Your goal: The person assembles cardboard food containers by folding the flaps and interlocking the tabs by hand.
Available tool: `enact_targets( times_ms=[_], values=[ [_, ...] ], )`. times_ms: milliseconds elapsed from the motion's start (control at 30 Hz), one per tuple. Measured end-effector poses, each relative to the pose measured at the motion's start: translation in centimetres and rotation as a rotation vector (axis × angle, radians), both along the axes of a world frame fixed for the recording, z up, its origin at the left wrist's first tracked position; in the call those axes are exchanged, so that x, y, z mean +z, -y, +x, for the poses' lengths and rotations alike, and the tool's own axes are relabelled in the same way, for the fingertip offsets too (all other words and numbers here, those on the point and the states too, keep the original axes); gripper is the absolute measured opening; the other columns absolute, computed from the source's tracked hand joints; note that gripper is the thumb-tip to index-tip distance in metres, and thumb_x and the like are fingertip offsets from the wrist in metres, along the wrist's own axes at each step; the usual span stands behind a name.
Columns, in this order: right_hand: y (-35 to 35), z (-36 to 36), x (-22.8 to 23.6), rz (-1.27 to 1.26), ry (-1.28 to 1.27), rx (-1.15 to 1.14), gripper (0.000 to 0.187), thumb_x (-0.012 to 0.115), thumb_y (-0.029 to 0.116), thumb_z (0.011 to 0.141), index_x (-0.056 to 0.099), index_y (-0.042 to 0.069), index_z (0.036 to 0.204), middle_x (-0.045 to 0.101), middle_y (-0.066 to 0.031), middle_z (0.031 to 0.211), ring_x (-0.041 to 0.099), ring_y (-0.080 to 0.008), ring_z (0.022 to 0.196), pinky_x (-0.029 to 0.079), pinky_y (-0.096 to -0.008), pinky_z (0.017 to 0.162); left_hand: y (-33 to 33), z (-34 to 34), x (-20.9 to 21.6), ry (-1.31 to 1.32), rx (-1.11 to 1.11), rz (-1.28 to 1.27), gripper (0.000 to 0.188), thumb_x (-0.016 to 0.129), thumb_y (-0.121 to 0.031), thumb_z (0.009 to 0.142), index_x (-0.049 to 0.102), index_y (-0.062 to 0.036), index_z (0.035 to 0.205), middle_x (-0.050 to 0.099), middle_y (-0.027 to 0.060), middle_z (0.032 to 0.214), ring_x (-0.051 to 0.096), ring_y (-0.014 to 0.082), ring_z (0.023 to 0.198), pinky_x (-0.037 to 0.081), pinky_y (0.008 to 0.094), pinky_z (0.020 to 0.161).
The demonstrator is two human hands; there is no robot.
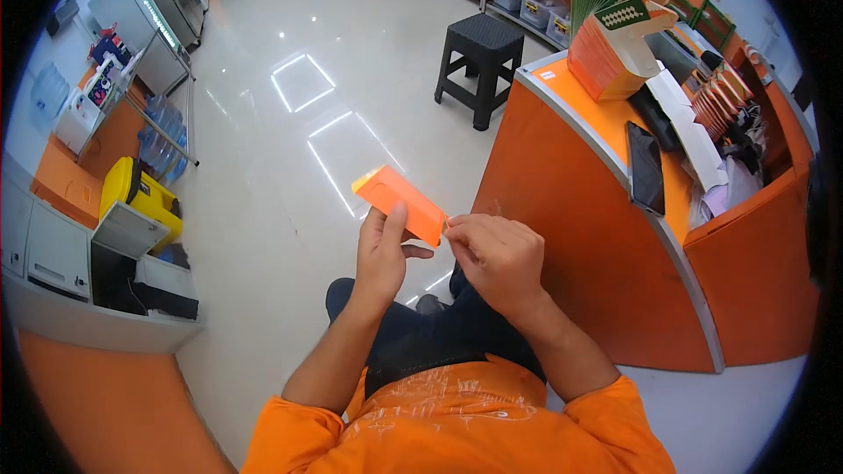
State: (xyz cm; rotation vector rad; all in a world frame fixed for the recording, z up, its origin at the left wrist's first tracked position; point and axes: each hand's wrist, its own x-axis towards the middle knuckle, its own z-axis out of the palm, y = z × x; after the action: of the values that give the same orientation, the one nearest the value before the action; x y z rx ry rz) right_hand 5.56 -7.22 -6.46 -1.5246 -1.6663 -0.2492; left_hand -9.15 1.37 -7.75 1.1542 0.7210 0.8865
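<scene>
My left hand point(385, 250) grips an orange paper packet point(406, 202), thumb on top and fingers underneath. The packet is slim and oblong, tilted down to the right, with a yellowish far left end. At its lower right end my right hand point(496, 254) is closed in a pinch, thumb against forefinger. A thin pale bit shows between those fingertips and the packet's edge, too small to name. Both hands are held above my lap, over the tiled floor.
On my right a curved orange counter point(580, 211) carries a carton of fanned green-and-orange packets point(615, 44), a black phone point(645, 167) and an open bin of clutter. A black stool point(481, 61) stands ahead. On the left are a yellow bin point(145, 197) and grey lockers point(57, 250).
</scene>
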Motion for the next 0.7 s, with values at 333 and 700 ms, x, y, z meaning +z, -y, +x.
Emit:
enact_targets(
  times_ms=[333,700],
  values=[
    [1.1,1.8,0.2,-0.277,-0.227,0.257,0.014,0.074,0.015,0.083,0.075,0.016,0.097,0.065,-0.0079,0.118,0.068,-0.0243,0.089,0.055,-0.0343,0.076,0.1,-0.7,-0.5,0.082,-0.022,-0.174,0.034,0.05,-0.033,0.101,0.056,-0.0051,0.12,0.068,0.0093,0.109,0.069,0.0174,0.092,0.058,0.0282,0.062],
    [0.8,2.5,0.4,-0.208,-0.052,0.25,0.021,0.08,0.021,0.076,0.066,0.013,0.089,0.067,-0.0044,0.111,0.069,-0.0232,0.082,0.056,-0.0339,0.065,-0.5,-1.1,0.3,-0.037,-0.125,-0.179,0.039,0.053,-0.032,0.099,0.053,-0.0034,0.125,0.067,0.0102,0.11,0.068,0.0192,0.091,0.057,0.0307,0.062]
  ],
)
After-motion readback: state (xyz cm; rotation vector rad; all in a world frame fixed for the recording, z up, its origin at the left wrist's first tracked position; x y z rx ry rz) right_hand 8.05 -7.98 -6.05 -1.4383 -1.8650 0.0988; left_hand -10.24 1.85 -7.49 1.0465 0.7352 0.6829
